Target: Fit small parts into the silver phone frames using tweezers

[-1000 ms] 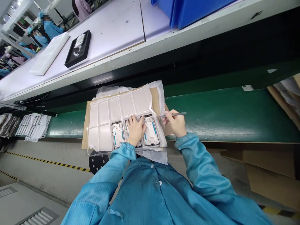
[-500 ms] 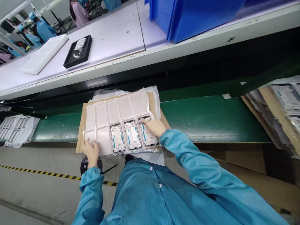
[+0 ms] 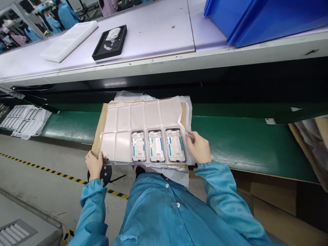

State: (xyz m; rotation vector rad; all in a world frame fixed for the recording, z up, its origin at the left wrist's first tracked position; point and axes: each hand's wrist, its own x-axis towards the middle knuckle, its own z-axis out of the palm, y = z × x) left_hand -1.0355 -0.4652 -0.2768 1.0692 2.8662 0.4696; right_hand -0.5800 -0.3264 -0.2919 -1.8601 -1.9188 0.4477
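Note:
A clear plastic tray with pale compartments lies on a brown cardboard sheet. Three phone frames with blue strips sit side by side in its near row, towards the right. My left hand is closed on the cardboard sheet's near left corner, thumb uppermost. At the right edge, my right hand has its fingers pinched together against the thin white liner beside the tray; whether the tray's rim is also between them is hidden. More white liner sticks out beneath the stack.
The stack rests on a green ledge below a white bench. On the bench are a blue bin, a black tray and a white slab. More frame trays lie left; cardboard leans right. People sit beyond.
My right hand has moved off the rightmost phone frame to the stack's right edge. My left hand has gone from above the tray's left side to the cardboard corner. The view has shifted.

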